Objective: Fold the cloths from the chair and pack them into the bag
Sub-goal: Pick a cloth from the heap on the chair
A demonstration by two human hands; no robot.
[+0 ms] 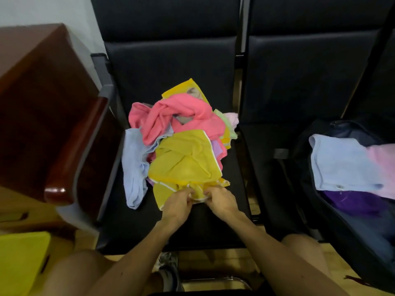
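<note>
Bare knees and forearms frame the bottom of the view, and between them a grey shoe (168, 268) stands on the wooden floor under the front of the chair (160, 67).

Both hands meet at the front edge of the chair's seat. The left hand (177, 207) and the right hand (220, 200) are side by side, almost touching, each with fingers curled to pinch the near hem of a yellow cloth (183, 161). That cloth lies crumpled on the near side of a loose heap in the middle of the seat. Behind it on the chair a pink cloth (171, 116) is twisted across the top of the heap, and a light blue cloth (133, 165) trails down the heap's left side to the seat.

Right of the chair, on the neighbouring seat, a dark bag (350, 236) lies open. Inside it a folded pale blue cloth (337, 163) rests flat, with a pale pink cloth (382, 167) just beside it and a purple cloth (352, 201) beneath them.

Left of the chair stands a reddish-brown wooden armrest panel (42, 103), and below that, near the floor, a yellow box-like thing (19, 259).
</note>
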